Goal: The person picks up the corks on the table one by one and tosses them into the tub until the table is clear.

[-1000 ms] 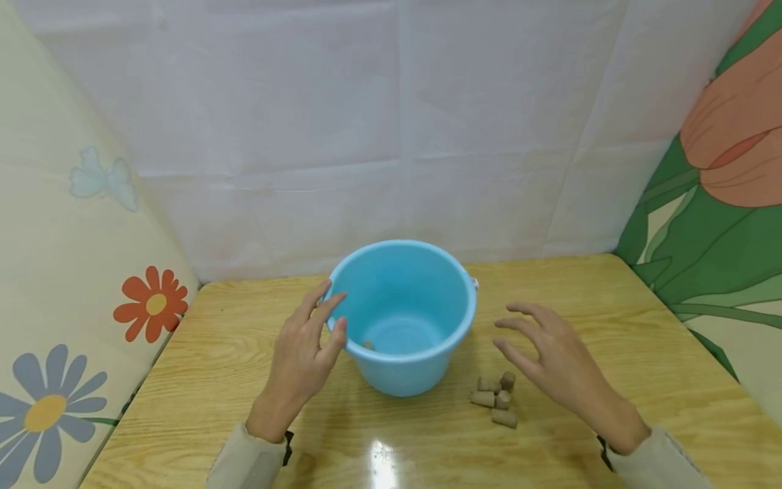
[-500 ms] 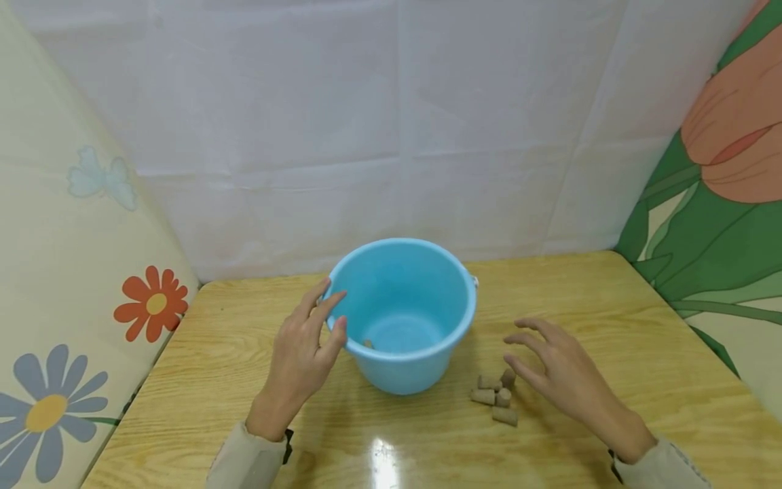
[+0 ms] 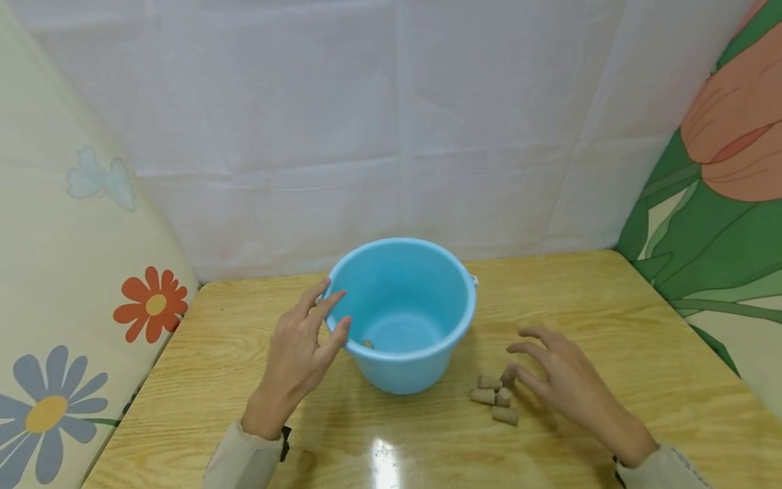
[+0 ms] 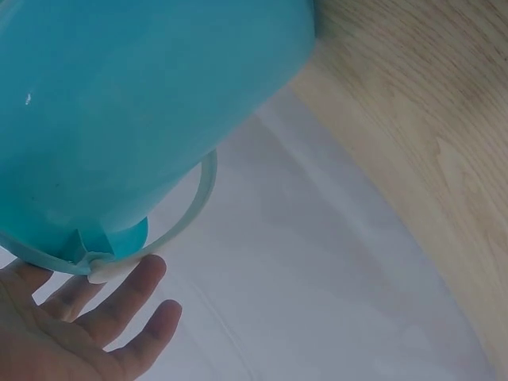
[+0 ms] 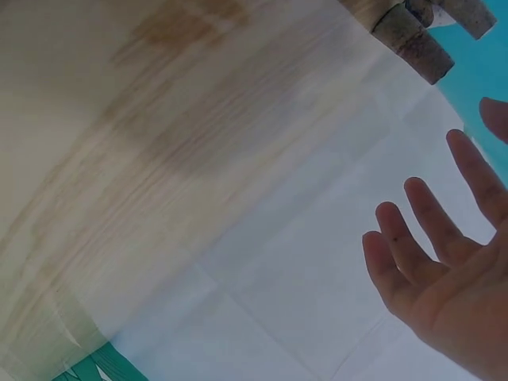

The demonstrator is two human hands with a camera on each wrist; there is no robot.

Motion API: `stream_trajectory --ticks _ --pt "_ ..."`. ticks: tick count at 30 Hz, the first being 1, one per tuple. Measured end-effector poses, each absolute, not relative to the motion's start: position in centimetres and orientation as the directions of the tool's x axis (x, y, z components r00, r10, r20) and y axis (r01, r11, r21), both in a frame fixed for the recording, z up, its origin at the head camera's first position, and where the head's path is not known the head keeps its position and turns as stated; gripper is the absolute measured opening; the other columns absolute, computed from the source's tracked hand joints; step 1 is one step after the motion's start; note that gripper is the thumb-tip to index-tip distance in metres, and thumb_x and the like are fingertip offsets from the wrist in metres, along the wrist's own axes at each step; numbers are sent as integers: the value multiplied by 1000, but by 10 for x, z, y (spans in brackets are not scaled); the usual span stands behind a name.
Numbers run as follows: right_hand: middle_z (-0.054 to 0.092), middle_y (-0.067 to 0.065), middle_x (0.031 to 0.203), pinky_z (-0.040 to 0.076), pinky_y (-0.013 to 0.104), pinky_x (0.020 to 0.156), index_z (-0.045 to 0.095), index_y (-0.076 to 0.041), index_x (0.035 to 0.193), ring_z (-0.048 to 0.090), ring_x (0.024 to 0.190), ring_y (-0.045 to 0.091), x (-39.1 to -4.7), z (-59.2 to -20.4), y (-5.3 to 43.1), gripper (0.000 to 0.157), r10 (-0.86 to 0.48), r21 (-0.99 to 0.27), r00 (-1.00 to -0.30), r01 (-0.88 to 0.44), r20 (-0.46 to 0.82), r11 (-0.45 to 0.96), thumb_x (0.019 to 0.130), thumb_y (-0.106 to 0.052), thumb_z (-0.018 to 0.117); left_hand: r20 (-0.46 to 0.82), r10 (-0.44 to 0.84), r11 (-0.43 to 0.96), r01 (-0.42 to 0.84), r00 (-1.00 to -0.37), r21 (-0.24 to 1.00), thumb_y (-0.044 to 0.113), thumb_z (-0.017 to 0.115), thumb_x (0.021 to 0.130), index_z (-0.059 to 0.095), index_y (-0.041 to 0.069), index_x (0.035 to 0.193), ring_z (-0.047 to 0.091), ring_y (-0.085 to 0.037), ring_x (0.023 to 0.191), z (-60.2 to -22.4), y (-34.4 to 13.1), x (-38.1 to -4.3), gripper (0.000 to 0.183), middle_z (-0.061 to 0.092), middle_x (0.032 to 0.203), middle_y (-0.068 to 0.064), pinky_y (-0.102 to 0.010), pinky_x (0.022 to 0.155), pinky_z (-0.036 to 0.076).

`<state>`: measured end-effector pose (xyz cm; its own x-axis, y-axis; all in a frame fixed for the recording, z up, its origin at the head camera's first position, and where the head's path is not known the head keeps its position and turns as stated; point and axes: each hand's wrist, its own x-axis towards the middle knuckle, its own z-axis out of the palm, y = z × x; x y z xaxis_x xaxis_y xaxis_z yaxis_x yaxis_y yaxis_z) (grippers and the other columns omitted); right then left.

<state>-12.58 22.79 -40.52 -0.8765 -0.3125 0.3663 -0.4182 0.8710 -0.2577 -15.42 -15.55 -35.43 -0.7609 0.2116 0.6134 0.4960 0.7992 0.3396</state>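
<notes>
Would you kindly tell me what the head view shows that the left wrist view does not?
Only the head view shows the right hand, the cork stoppers, the printed red flower and the inside of the blue bucket. Only the left wrist view shows the curve of the pale handle and the left palm. Both share the bucket's outer wall, the left hand at its rim, the wooden table and the white backdrop.

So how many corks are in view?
6: five corks clustered on the table by the right hand; one partly hidden cork inside the blue bucket, whose wall may conceal more.
</notes>
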Motion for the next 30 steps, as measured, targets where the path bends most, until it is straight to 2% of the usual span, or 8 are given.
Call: stream_trajectory --ticks 4,14,20,30 --pt "64 18 124 45 66 90 75 -16 105 59 115 42 -125 -407 227 26 -317 -263 -885 -414 340 872 82 -27 80 608 207 802 489 -766 343 37 59 92 67 12 130 68 -35 97 -354 -155 -154 45 54 146 -13 -58 85 51" --pt "65 16 122 48 63 87 76 -15 98 61 113 40 -125 -410 224 19 -333 -277 -894 -416 301 866 82 -25 80 623 207 798 498 -754 338 32 61 92 68 11 128 68 -33 92 -353 -154 -154 43 55 144 -14 -52 77 53" --pt "66 14 123 49 63 85 77 -20 97 61 112 39 -125 -413 224 17 -346 -271 -895 -420 282 866 82 -28 80 618 198 801 489 -761 345 32 60 92 68 12 128 68 -33 93 -353 -154 -154 42 56 144 -13 -55 80 52" --pt "67 14 122 50 62 85 77 -19 96 62 112 38 -124 -415 224 17 -346 -263 -898 -414 271 871 80 -25 81 622 195 803 487 -758 342 32 60 92 69 12 127 68 -34 94 -354 -154 -155 42 57 143 -13 -55 80 53"
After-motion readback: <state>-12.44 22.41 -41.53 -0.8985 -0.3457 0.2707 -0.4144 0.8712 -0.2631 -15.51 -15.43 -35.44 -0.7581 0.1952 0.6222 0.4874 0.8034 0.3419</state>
